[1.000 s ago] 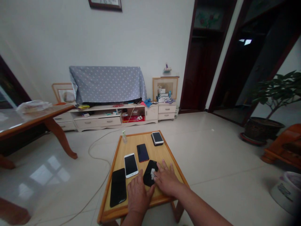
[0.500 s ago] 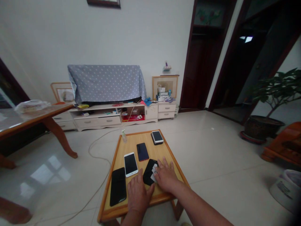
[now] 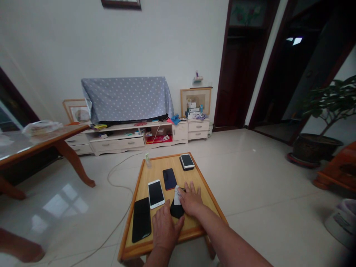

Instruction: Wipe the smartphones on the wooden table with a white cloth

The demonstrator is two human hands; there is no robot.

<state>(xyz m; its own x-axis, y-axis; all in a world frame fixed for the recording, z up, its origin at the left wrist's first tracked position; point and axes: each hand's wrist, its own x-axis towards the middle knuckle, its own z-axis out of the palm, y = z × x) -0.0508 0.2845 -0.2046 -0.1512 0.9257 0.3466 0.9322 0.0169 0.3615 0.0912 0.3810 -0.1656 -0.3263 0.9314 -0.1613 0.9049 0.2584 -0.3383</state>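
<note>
Several phones lie on a small low wooden table (image 3: 203,187). My left hand (image 3: 165,228) rests flat at the near end of a black phone (image 3: 175,210), fingers spread, steadying it. My right hand (image 3: 190,198) lies over the far part of that phone and presses a small white cloth (image 3: 177,195) against it with the fingers. To the left lie a white-framed phone (image 3: 155,193) and a long black phone (image 3: 141,219). A dark blue phone (image 3: 169,178) and a white phone stacked on a dark one (image 3: 187,161) lie farther back.
A small clear bottle (image 3: 147,160) stands at the table's far left corner. A cable (image 3: 116,207) trails over the tiled floor to a low TV cabinet (image 3: 125,139). A larger wooden table (image 3: 41,142) stands left; a potted plant (image 3: 319,144) stands right.
My right hand has slid the white cloth away from me along the black phone, toward its far end. My left hand has stayed at the near end.
</note>
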